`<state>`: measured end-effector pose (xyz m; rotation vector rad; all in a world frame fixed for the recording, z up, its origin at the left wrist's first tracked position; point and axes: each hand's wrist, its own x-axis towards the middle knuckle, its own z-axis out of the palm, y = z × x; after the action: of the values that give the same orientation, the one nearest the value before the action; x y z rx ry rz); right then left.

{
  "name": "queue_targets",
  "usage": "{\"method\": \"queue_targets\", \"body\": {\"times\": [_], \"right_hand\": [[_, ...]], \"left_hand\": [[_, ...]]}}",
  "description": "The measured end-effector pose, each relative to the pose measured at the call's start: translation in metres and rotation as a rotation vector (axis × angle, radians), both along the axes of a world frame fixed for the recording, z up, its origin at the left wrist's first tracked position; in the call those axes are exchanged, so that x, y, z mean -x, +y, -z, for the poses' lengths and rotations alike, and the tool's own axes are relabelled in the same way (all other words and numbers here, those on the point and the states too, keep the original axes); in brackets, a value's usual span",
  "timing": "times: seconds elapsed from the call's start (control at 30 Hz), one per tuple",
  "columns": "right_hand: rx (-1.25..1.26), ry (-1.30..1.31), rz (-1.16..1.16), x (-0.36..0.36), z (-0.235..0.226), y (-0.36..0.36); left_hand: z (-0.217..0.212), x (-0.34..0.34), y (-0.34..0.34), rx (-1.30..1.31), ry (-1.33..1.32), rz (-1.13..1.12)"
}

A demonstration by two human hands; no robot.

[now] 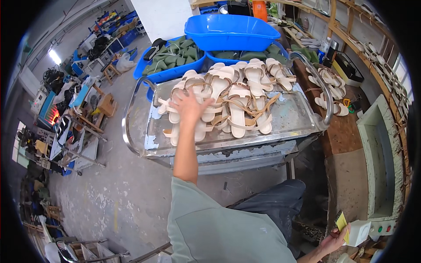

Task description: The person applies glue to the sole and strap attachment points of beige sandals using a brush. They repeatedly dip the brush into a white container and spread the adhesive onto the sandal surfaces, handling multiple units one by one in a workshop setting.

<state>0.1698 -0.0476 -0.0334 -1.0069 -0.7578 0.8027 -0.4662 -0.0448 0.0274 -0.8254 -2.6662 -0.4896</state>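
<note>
My left hand (190,108) reaches forward over the left part of a pile of beige strappy sandals (239,109), its fingers spread. It looks slightly blurred, and I cannot tell whether it touches the sandals beneath. The sandals lie in overlapping rows on a worn metal cart (289,116), with some tan straps hanging loose. Low on the right, my right hand (335,241) is closed around a flat yellow brush (342,225) with a dark bristly edge, beside a white box-like part of a machine (358,232).
Blue tubs (169,72) of dark green pieces stand behind the sandals, with a blue basin (232,35) stacked on top. Curved metal rails (130,116) bound the cart. A brown bench (346,151) runs along the right, with more sandals (333,87) on it. Workbenches (81,127) stand at left.
</note>
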Motion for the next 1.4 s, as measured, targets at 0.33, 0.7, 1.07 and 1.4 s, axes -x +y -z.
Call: {"method": "queue_targets", "body": {"times": [0.33,0.7,1.07,1.4], "right_hand": [[0.016,0.05,-0.091,0.014,0.006,0.007],[0.023,0.078,-0.009,0.009,0.01,-0.021],[0.001,0.124,0.047,0.028,-0.022,-0.034],[0.025,0.111,0.103,0.007,0.0,-0.059]], "left_hand": [[0.042,0.06,0.085,0.145,-0.405,0.071],[0.049,0.07,0.083,0.124,-0.332,0.002],[0.038,0.098,0.072,-0.076,-0.131,-0.046],[-0.088,0.009,0.046,-0.609,0.162,0.208]]}}
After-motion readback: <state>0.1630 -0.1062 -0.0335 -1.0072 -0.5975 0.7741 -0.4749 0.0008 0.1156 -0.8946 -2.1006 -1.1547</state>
